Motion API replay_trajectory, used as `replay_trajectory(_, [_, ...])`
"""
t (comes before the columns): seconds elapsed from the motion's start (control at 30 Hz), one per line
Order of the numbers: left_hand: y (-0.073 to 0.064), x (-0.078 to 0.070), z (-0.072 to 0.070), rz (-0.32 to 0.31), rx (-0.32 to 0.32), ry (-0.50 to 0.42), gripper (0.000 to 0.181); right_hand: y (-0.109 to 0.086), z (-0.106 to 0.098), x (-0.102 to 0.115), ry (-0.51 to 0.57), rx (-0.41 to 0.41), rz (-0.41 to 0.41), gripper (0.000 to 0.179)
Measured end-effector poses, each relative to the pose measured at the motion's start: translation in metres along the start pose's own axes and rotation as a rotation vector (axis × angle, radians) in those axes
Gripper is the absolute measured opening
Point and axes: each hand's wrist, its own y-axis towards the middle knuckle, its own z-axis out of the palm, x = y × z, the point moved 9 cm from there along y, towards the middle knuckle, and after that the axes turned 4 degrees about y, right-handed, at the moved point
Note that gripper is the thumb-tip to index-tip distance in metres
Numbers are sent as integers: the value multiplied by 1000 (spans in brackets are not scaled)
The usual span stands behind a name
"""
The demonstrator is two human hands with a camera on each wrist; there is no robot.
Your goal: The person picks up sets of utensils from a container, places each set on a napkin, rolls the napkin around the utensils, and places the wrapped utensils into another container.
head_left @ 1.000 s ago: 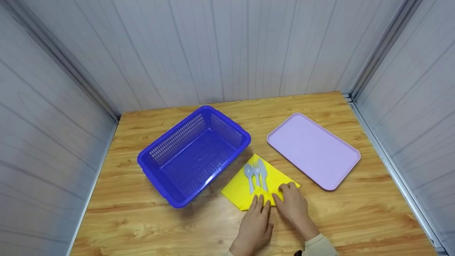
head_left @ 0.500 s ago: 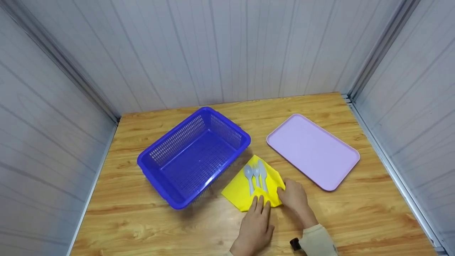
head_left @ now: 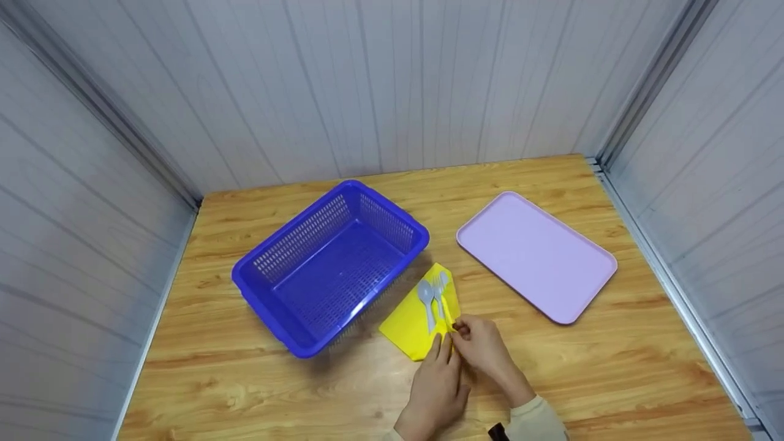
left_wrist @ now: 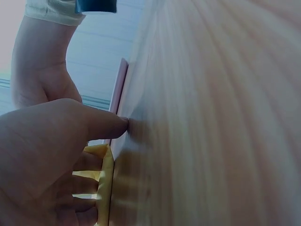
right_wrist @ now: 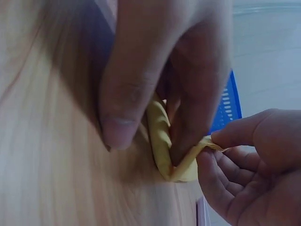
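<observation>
While the left hand (head_left: 433,389) presses nearly straight fingers on the near part of a yellow napkin (head_left: 405,324), its thumb spread away from the others, the right hand (head_left: 484,347) pinches a raised fold between thumb and finger. The napkin lies on the wooden bench (head_left: 263,398), directly under the left fingertips, with its gripped edge between the right ones. Beyond the fingers, a grey spoon (head_left: 425,292), fork (head_left: 437,288) and knife (head_left: 444,278) lie side by side on it, handles pointing toward the hands; the fold covers most of the knife, leaving just its far end visible. A blue basket (head_left: 260,303) with slotted walls stands close by, left of the napkin. Well to the right, a lilac tray (head_left: 538,257) lies flat, apart from both hands. A cream sleeve (head_left: 538,422) covers the right forearm.
</observation>
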Motion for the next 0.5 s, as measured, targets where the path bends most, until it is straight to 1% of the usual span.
replay_trajectory(0.1, [1,0,-1,22,-11,-3,74,5,7,2,-55,54,-10,5])
replay_trajectory(0.17, [1,1,-1,28,-5,-8,74,8,10,3,-75,97,-15,6])
replay_trajectory(0.3, [0,3,-2,31,-4,-26,76,16,19,9,-104,193,-78,5])
replay_trajectory(0.37, [-1,3,-3,43,-14,-24,78,20,23,11,-106,245,-122,5])
replay_trajectory(0.43, [-2,3,-5,59,-28,-17,77,22,26,10,-107,304,-139,8])
replay_trajectory(0.5, [-2,3,-7,77,-57,-19,73,23,28,9,-107,362,-157,12])
